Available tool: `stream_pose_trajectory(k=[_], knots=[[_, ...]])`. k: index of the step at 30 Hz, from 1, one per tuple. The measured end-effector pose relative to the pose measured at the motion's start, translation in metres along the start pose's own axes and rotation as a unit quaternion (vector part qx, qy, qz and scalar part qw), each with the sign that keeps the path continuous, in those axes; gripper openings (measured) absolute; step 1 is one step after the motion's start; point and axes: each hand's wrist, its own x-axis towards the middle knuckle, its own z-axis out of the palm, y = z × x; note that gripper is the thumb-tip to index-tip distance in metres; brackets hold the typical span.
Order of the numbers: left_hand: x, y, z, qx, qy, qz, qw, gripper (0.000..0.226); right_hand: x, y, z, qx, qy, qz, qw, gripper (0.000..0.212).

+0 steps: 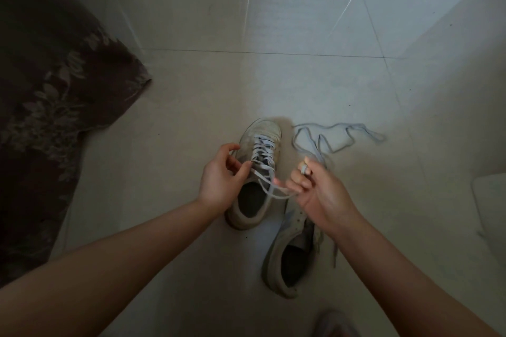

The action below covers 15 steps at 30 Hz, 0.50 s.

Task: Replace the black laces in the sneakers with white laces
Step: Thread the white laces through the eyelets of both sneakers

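Two pale worn sneakers stand on the tiled floor. The far sneaker [257,169] points away from me and carries a light lace [262,150] crossed through its eyelets. My left hand [221,180] pinches one end of that lace at the shoe's left side. My right hand [315,194] grips the other end, which runs taut from the top eyelets to its curled fingers. The near sneaker [293,252] lies under my right wrist; its front is hidden by the hand. A loose light lace [336,137] lies tangled on the floor to the right of the far sneaker.
A dark floral fabric [52,107] covers the floor at the left. A pale mat edge [490,200] shows at the right border. A blurred object [334,323] sits at the bottom edge. Shiny floor tiles [273,22] stretch ahead.
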Motion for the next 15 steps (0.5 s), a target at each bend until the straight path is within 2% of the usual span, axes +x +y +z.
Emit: stream_pose_trajectory(k=[3,5,7,9,10,12,15], knots=[[-0.002,-0.001,0.002,0.002,-0.013,0.005,1.0,0.032,0.007,0.002,-0.004,0.023,0.031,0.092,0.995,0.046],[-0.003,-0.002,0.004,0.011,-0.017,0.007,1.0,0.027,0.008,0.005,-0.001,-0.018,0.035,0.114,0.993,0.041],[-0.005,-0.004,0.003,0.017,-0.013,0.0,1.0,0.02,0.01,0.009,-0.001,-0.156,0.048,0.064,0.984,0.038],[-0.006,-0.012,-0.003,0.031,-0.021,-0.004,0.999,0.019,0.007,0.016,-0.001,-0.345,0.062,0.0,0.936,0.032],[-0.008,-0.017,-0.008,0.051,-0.034,0.004,0.998,0.026,0.006,0.019,-0.001,-0.373,0.067,-0.014,0.925,0.028],[-0.018,-0.032,-0.019,0.125,-0.082,0.052,0.987,0.043,0.003,0.023,0.001,-0.277,0.082,-0.001,0.957,0.022],[-0.031,-0.049,-0.03,0.26,-0.139,0.166,0.941,0.049,0.003,0.021,0.006,-0.062,0.083,0.044,0.994,0.023]])
